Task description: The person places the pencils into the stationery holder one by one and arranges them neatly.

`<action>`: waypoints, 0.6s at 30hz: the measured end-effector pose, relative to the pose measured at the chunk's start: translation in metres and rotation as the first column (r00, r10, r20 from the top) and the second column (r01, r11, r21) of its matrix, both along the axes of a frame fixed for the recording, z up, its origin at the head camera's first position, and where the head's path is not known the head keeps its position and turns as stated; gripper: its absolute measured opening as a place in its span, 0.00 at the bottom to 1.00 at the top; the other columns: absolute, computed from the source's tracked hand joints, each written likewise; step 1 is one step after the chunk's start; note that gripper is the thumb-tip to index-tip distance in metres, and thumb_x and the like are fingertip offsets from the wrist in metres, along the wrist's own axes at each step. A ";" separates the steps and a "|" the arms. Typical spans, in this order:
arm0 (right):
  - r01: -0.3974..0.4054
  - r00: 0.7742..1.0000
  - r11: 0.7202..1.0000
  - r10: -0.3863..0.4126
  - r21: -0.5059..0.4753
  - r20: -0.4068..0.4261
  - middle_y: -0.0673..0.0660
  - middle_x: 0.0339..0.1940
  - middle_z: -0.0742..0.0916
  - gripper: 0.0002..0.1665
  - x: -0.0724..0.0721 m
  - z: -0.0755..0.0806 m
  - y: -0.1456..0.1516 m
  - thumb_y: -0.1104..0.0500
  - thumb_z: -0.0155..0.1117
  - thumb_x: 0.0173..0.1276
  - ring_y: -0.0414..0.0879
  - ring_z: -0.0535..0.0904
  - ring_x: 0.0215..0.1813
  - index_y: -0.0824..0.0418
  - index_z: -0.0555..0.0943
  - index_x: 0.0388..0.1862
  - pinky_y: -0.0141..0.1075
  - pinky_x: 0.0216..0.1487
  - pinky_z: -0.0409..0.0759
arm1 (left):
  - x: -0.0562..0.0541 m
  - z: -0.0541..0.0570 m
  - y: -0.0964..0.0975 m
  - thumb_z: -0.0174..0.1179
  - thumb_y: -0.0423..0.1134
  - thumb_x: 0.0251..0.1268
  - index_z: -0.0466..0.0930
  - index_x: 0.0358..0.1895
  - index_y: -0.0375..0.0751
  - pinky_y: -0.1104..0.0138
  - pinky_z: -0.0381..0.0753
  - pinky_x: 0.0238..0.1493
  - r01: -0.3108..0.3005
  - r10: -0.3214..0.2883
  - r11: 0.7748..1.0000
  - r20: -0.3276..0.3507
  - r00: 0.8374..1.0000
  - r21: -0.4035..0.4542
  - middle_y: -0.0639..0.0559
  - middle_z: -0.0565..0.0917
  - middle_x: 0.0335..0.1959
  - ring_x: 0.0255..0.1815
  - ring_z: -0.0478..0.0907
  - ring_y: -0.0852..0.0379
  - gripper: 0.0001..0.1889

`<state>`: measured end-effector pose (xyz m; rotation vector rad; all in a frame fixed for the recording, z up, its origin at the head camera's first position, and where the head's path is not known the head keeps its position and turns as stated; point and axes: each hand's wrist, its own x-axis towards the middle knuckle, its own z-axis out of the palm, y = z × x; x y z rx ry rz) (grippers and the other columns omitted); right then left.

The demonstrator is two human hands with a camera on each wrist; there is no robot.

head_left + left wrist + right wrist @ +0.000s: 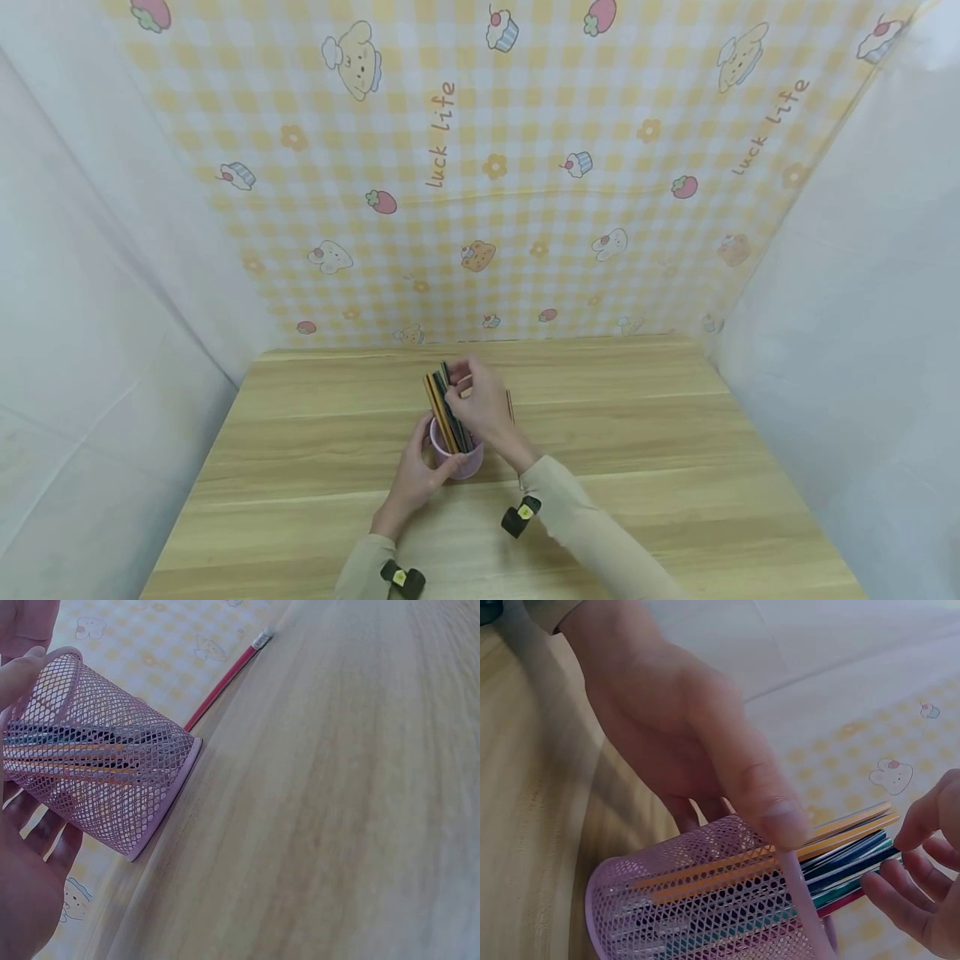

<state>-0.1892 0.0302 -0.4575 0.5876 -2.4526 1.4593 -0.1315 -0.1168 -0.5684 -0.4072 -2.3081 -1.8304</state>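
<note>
My left hand (420,475) grips a pink mesh pen cup (470,467), thumb at the rim and fingers round the far side. The cup stands upright on the wooden table. Several pencils (442,417) lean in it, their tops above the rim; orange, dark blue, green and red ones show in the right wrist view. My right hand (480,400) is above the cup, and its thumb and fingertips pinch the end of a dark blue pencil (885,853). The pencil's lower part is among the others. A red pencil (225,686) with a white end lies on the table beside the cup.
The wooden table (637,433) runs back to a yellow checked cloth (540,217) with cartoon prints. White sheets (847,292) hang at both sides. Dark wrist bands (403,579) with cameras sit over both sleeves.
</note>
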 end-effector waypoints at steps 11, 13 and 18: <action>0.048 0.998 0.999 -0.047 0.025 -0.030 0.61 0.38 0.88 0.15 -0.001 -0.006 0.005 0.72 0.66 0.61 0.50 0.87 0.35 0.68 0.80 0.48 0.32 0.35 0.88 | 0.000 0.000 0.002 0.76 0.40 0.57 0.63 0.75 0.50 0.49 0.74 0.71 -0.003 0.003 1.000 0.017 1.000 0.020 0.47 0.76 0.69 0.68 0.74 0.48 0.43; 0.058 0.998 0.998 -0.057 0.008 -0.023 0.61 0.37 0.88 0.15 -0.003 -0.008 0.007 0.72 0.66 0.61 0.51 0.86 0.35 0.68 0.80 0.48 0.32 0.35 0.88 | 0.000 0.000 0.001 0.76 0.38 0.56 0.63 0.75 0.48 0.50 0.75 0.70 -0.004 0.004 1.000 0.004 1.000 0.024 0.46 0.76 0.68 0.67 0.74 0.47 0.43; 0.099 0.995 0.995 -0.100 -0.027 -0.014 0.61 0.36 0.87 0.13 -0.011 -0.013 0.018 0.72 0.64 0.63 0.52 0.86 0.35 0.69 0.79 0.47 0.27 0.32 0.85 | -0.001 0.000 0.002 0.76 0.34 0.54 0.64 0.74 0.42 0.52 0.76 0.69 -0.015 0.016 1.000 -0.016 1.000 0.020 0.42 0.77 0.67 0.67 0.75 0.46 0.43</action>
